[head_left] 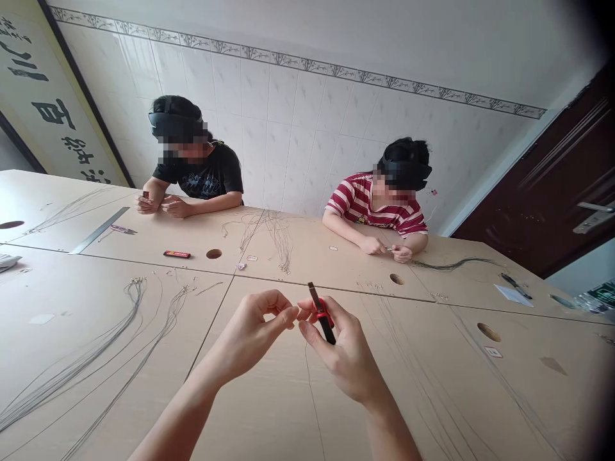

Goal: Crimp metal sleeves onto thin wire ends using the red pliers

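My left hand (262,330) is closed, with thumb and forefinger pinched together at a thin dark cord (311,384). The cord hangs from where the fingertips of both hands meet and trails down over the table; its upper end is hidden between them. In my right hand (339,339) lies a slim black tool (327,326) with a flat metal tip and a red part at its middle. It tilts upward, gripped between thumb and fingers. The right fingertips almost touch the left ones.
Bundles of thin cords (137,301) spread over the table (259,410) on the left, with more on the right. A steel ruler (99,229), pliers (123,229) and a black-and-red object (177,254) lie farther back. Two people sit opposite, hands on small items. Round holes (489,331) pierce the tabletop.
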Action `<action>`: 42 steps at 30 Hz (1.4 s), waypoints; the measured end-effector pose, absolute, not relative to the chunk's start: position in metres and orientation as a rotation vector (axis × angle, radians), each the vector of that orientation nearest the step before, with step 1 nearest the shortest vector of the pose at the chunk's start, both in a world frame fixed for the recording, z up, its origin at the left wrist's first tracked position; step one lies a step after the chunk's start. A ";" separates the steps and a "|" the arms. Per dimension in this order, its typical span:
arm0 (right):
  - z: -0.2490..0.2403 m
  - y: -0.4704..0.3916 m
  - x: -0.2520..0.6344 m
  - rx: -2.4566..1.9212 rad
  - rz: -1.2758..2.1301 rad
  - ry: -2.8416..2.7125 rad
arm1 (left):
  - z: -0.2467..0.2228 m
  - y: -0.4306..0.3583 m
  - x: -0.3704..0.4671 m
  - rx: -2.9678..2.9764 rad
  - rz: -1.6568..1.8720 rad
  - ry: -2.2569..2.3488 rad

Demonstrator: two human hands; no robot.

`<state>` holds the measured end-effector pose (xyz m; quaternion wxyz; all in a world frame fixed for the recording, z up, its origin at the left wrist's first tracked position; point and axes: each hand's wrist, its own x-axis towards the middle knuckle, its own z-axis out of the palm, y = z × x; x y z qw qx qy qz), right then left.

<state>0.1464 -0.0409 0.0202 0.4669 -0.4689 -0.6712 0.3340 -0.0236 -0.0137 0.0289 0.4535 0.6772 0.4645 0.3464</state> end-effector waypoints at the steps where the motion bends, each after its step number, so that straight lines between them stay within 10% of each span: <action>1: 0.021 -0.041 0.146 -1.152 0.821 -1.655 | 0.029 -0.013 -0.024 1.674 0.856 1.145; 42: 0.014 -0.038 0.142 -1.145 0.703 -1.552 | 0.029 -0.015 -0.015 1.601 0.941 0.969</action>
